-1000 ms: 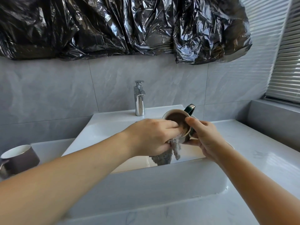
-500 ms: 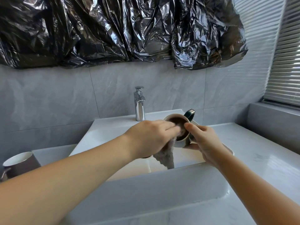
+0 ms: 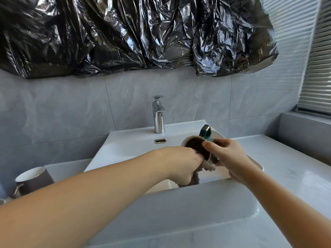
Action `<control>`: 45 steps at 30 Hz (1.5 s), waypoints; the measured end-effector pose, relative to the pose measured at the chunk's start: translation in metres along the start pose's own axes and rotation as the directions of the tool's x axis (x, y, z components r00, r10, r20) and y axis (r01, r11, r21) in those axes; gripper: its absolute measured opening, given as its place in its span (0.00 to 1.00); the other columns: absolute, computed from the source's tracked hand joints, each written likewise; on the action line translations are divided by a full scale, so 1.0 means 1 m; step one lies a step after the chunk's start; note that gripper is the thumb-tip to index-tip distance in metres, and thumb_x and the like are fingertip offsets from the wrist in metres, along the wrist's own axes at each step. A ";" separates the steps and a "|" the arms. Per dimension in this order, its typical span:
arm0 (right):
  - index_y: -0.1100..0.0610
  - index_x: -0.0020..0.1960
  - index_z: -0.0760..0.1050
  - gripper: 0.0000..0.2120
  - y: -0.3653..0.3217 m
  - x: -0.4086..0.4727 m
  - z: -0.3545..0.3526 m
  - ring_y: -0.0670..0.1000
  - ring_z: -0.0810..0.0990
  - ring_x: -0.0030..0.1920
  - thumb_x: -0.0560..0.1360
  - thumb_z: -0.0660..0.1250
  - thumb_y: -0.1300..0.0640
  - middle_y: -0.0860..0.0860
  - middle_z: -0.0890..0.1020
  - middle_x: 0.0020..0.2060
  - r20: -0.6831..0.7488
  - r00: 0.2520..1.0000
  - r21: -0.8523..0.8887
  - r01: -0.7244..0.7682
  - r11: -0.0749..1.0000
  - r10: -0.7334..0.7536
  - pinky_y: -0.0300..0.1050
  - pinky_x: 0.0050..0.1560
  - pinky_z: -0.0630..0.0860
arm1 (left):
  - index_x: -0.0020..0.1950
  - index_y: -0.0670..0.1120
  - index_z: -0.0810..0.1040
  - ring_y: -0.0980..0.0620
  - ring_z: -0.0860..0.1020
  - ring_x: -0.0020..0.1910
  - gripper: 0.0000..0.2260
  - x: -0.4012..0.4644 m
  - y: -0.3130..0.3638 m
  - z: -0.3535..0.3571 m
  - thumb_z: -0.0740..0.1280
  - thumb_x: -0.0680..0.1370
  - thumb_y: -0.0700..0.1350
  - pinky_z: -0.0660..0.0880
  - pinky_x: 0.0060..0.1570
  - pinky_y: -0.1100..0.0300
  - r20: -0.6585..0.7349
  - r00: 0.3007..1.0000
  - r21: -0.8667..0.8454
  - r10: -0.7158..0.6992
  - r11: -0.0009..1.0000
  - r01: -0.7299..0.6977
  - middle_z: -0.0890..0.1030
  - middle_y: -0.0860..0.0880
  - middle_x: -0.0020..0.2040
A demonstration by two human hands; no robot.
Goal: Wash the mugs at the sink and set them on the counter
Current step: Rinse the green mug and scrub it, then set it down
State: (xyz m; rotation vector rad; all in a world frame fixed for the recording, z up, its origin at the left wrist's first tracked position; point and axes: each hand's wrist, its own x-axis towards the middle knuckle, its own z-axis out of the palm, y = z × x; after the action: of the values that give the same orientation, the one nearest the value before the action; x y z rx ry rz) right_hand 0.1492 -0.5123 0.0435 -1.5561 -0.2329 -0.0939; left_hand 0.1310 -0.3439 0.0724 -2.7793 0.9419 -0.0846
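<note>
Over the white sink my right hand grips a green mug, tilted on its side with the mouth facing me and the handle up. My left hand holds a grey cloth and its fingers push the cloth into the mug's mouth; the loose end hangs down into the basin. A second mug, grey-brown outside and white inside, stands upright on the counter at the far left, partly hidden by my left forearm.
A chrome tap stands at the back of the sink, with no water running. Pale marble counter stretches to the right of the basin. Black plastic sheeting hangs on the tiled wall above. Window blinds are at the right.
The mug has tilted further onto its side in my right hand, and my left hand has pushed the cloth deeper into it. The camera has tipped slightly.
</note>
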 end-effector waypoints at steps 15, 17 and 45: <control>0.63 0.49 0.83 0.09 0.005 0.005 -0.002 0.56 0.85 0.37 0.75 0.71 0.57 0.62 0.86 0.42 0.019 0.999 -0.036 0.036 0.999 -0.036 0.53 0.44 0.84 | 0.56 0.50 0.76 0.49 0.79 0.52 0.10 -0.007 0.006 0.018 0.64 0.76 0.43 0.77 0.43 0.56 -0.306 0.951 -0.070 0.037 0.996 -0.062 0.82 0.54 0.54; 0.61 0.48 0.84 0.07 0.004 0.004 -0.001 0.52 0.85 0.37 0.77 0.70 0.57 0.59 0.86 0.41 0.009 0.999 -0.014 0.051 0.999 -0.051 0.48 0.40 0.84 | 0.58 0.47 0.78 0.47 0.80 0.44 0.16 -0.014 0.002 0.022 0.57 0.74 0.39 0.77 0.32 0.54 -0.413 0.896 0.188 0.164 0.978 -0.093 0.82 0.51 0.46; 0.50 0.57 0.80 0.08 0.003 0.004 -0.005 0.48 0.85 0.43 0.78 0.69 0.55 0.54 0.84 0.51 0.047 0.995 0.177 0.077 0.981 -0.086 0.51 0.37 0.83 | 0.62 0.50 0.76 0.47 0.76 0.55 0.19 -0.019 0.019 0.009 0.66 0.72 0.39 0.78 0.44 0.49 -0.501 0.866 -0.121 -0.005 0.990 -0.065 0.80 0.53 0.55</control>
State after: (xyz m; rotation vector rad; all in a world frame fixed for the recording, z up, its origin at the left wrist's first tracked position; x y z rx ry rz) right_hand 0.1540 -0.5173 0.0419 -1.3755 -0.3393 -0.0929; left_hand 0.1052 -0.3457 0.0597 -2.9200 1.1356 -0.8035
